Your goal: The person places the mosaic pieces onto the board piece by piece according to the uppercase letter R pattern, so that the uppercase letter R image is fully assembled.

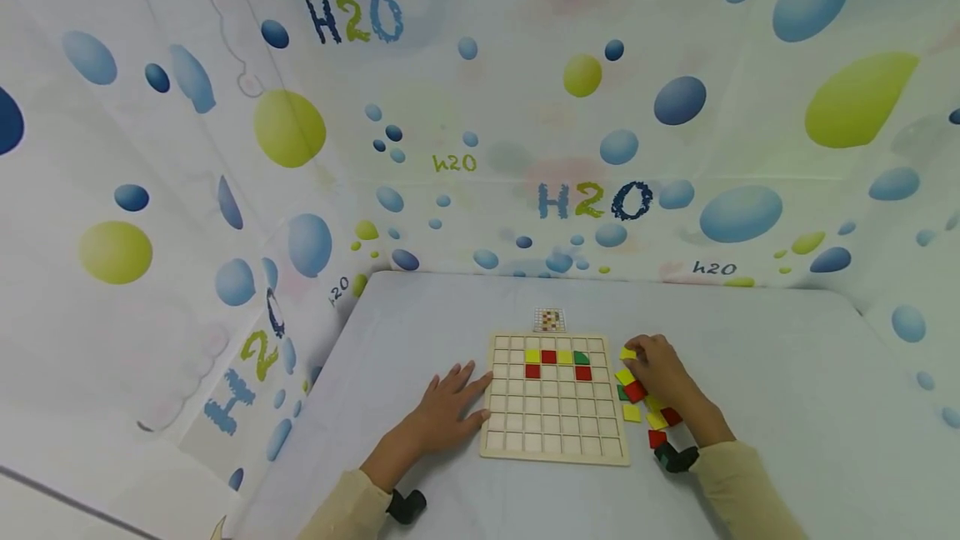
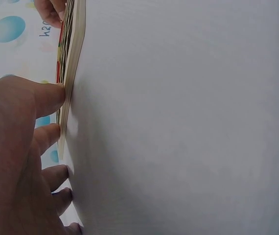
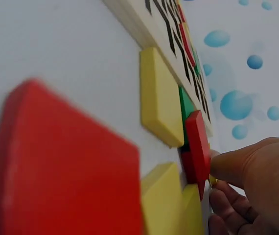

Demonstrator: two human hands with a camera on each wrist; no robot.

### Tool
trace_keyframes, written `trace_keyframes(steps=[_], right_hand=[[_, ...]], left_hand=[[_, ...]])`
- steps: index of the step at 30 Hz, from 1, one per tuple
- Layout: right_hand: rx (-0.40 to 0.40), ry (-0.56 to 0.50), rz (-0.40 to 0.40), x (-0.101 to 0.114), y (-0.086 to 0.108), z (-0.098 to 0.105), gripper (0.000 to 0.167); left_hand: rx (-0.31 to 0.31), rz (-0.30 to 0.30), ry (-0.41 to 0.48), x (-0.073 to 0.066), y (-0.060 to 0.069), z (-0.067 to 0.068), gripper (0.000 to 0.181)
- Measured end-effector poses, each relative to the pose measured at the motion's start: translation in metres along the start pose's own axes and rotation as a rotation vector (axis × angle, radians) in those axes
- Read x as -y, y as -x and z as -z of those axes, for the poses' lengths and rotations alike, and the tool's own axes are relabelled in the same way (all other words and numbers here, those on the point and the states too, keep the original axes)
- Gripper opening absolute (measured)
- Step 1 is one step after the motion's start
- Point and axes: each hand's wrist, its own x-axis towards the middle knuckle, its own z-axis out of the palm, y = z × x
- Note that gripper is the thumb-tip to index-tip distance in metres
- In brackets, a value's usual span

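Note:
A square wooden grid board [image 1: 555, 415] lies on the table with yellow, red and green tiles set in two of its upper rows. My left hand [image 1: 447, 411] rests flat at the board's left side, fingers spread, thumb and index finger touching the edge; the left wrist view shows the thumb [image 2: 51, 98] against it. To the board's right, my right hand [image 1: 660, 369] pinches a yellow tile [image 1: 627, 353] at the top of a loose pile. In the right wrist view that tile is mostly hidden behind the thumb [image 3: 230, 165] and a red tile [image 3: 198, 147].
A small printed pattern card [image 1: 550, 320] lies just beyond the board's top edge. Loose red tiles [image 1: 657, 438], yellow tiles [image 1: 632, 413] and a green tile [image 1: 622, 392] are scattered right of the board, some overlapping. A patterned curtain [image 1: 510, 107] hangs behind the white table [image 1: 420, 315].

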Motion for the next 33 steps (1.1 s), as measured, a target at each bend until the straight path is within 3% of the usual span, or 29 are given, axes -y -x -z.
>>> trace_keyframes(steps=[7,12,22,33], right_hand=[[0.009,-0.028,0.011,0.014,-0.007,-0.007,0.031],[0.021,-0.037,0.033,0.037,-0.009,-0.019,0.031],[0.043,0.022,0.237,0.095,0.006,-0.055,0.025],[0.059,0.062,0.363,0.122,0.024,-0.078,0.017]], left_hand=[[0.016,0.015,-0.009,0.003,-0.001,-0.003,0.063],[0.015,0.017,-0.016,0.004,-0.001,-0.003,0.064],[0.007,0.006,0.023,-0.001,0.002,0.004,0.062],[0.020,-0.002,0.027,0.001,0.002,0.003,0.062]])
